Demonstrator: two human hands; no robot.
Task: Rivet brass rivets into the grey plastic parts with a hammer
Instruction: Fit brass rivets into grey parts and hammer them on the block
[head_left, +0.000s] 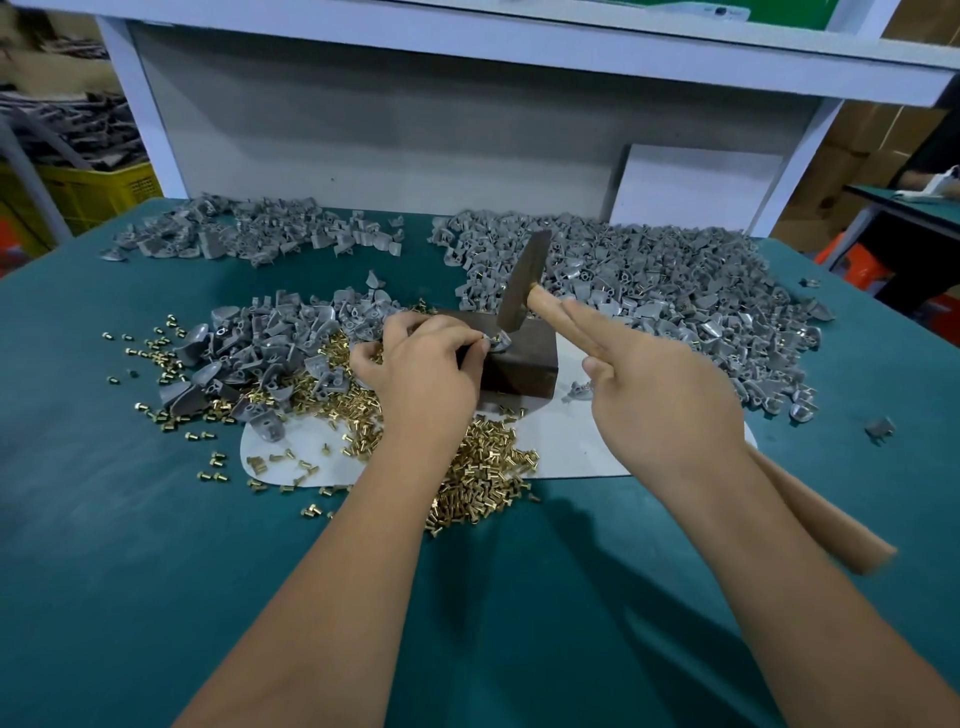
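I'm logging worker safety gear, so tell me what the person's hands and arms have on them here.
Nothing protective shows. The left hand and right hand are bare, without gloves, rings or a watch. Both forearms are uncovered up to the frame's bottom edge, so no sleeves are in view.

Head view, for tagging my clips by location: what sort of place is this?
Likely a small factory assembly bench: heaps of grey plastic parts, loose brass rivets, and a yellow crate of stock beside it.
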